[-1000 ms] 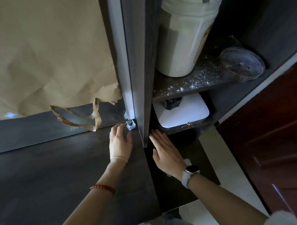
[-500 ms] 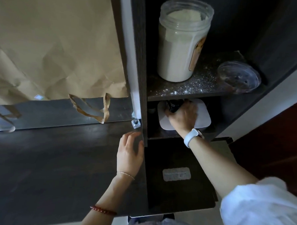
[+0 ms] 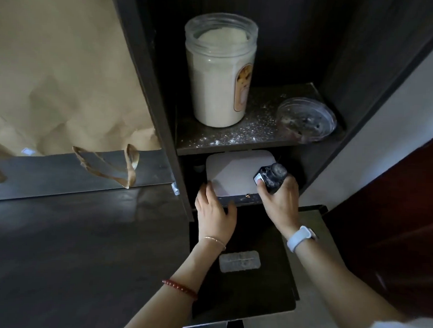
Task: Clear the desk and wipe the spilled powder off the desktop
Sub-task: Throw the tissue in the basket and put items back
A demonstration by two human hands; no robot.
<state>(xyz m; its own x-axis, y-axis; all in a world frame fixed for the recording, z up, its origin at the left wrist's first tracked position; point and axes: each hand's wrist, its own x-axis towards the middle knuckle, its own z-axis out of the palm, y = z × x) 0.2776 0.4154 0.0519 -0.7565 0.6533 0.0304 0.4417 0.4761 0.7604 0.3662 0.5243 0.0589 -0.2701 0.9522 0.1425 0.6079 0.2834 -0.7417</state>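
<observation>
Head view: clearing is under way. The right hand (image 3: 280,204) has its grip clamped on a small dark bottle (image 3: 270,177) at the lower shelf; the left hand (image 3: 214,212) rests open beside it. Spilled powder (image 3: 249,130) on the upper shelf is unwiped.

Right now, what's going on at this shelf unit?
A person is clearing the shelves. The right hand holds a small black powder-dusted bottle above the white flat device on the lower shelf. The left hand reaches toward that device's front edge, fingers relaxed. On the shelf above, an open jar of white powder stands beside its clear lid, with spilled powder scattered between them, not yet wiped.
</observation>
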